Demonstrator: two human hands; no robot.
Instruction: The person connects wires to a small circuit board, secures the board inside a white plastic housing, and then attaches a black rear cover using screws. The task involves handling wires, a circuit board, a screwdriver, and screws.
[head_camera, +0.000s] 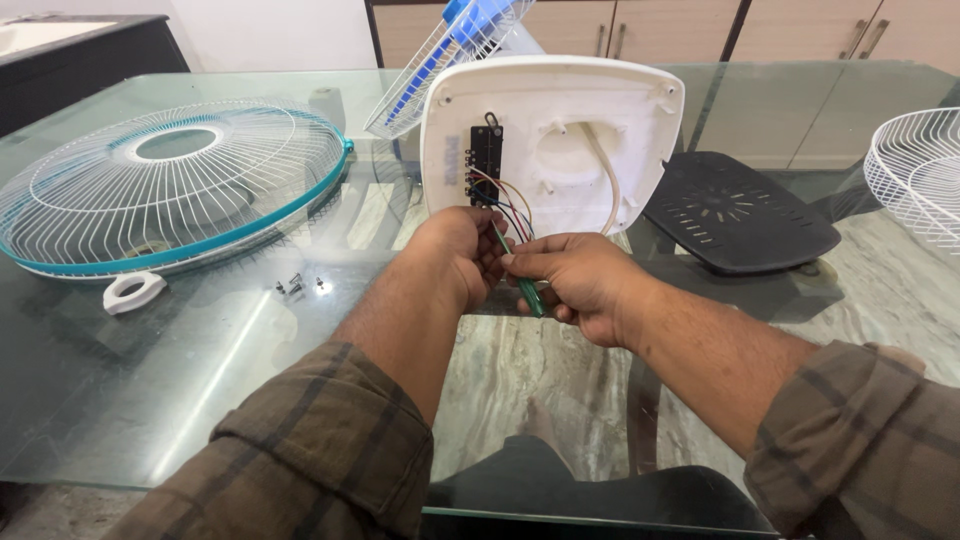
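Two hands meet just below the upturned white fan base (560, 120), which stands on its edge on the glass table (150, 380) with its hollow underside facing us. Our left hand (455, 255) is curled shut around the bundle of coloured wires (510, 205) that run down from the black switch block (486, 165) fixed inside the base — the fingers themselves are turned away, so we cannot see exactly how they pinch. Our right hand (580, 285) is closed on a green-handled screwdriver (522, 280), thumb and forefinger gripping it near the top, its shaft angled up towards the wires. Both hands touch each other at the knuckles. A white cord (605, 170) loops across the inside of the base.

To the left on the glass lies a white wire fan guard with a teal rim (170, 190); just in front of it sit a small white plastic ring (133, 292) and a few loose screws (295, 288). Behind the base leans another guard with blue blades (450, 50) inside. A black vented plate (735, 215) lies to the right, and a further white wire guard (920, 175) shows at the far right edge.
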